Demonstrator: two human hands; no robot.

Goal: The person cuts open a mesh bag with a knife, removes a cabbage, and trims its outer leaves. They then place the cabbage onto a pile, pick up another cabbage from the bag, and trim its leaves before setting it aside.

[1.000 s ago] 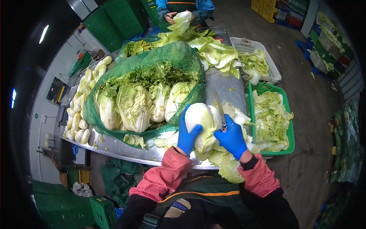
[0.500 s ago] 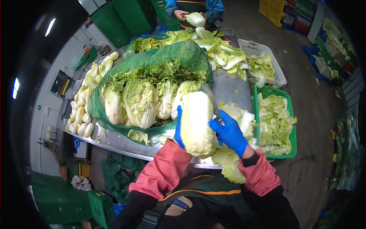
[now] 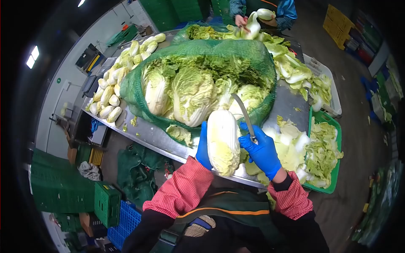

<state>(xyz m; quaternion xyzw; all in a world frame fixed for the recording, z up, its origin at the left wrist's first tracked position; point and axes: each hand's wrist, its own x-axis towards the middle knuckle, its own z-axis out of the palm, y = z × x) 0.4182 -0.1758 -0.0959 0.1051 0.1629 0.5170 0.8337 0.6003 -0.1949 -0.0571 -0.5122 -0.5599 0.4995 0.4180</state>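
Note:
A pale, trimmed napa cabbage [image 3: 222, 141] stands in front of me with its cut base up, leafy end down. Wrapped against its left side is my left hand [image 3: 203, 147] in a blue glove, the fingers partly hidden behind it. My right hand [image 3: 262, 152], also blue-gloved, is closed on the handle of a curved knife [image 3: 244, 110], with the blade pointing up and left past the cabbage. The right fingertips are at the cabbage's right side. Behind it, a green mesh sack [image 3: 236, 48] lies open with several untrimmed cabbages [image 3: 192, 97] inside.
Trimmed cabbages [image 3: 110, 90] are heaped at the metal table's [image 3: 154, 145] left end. On the right, a green crate [image 3: 335, 168] and a white crate [image 3: 333, 90] hold loose leaves. Leaves [image 3: 289, 145] lie beside my right hand. Across the table a person [image 3: 263, 17] handles another cabbage.
The view has swung left, so the table sits farther right. The cabbage looks slimmer and whiter. The knife blade has come away from its top and now shows clear to the right.

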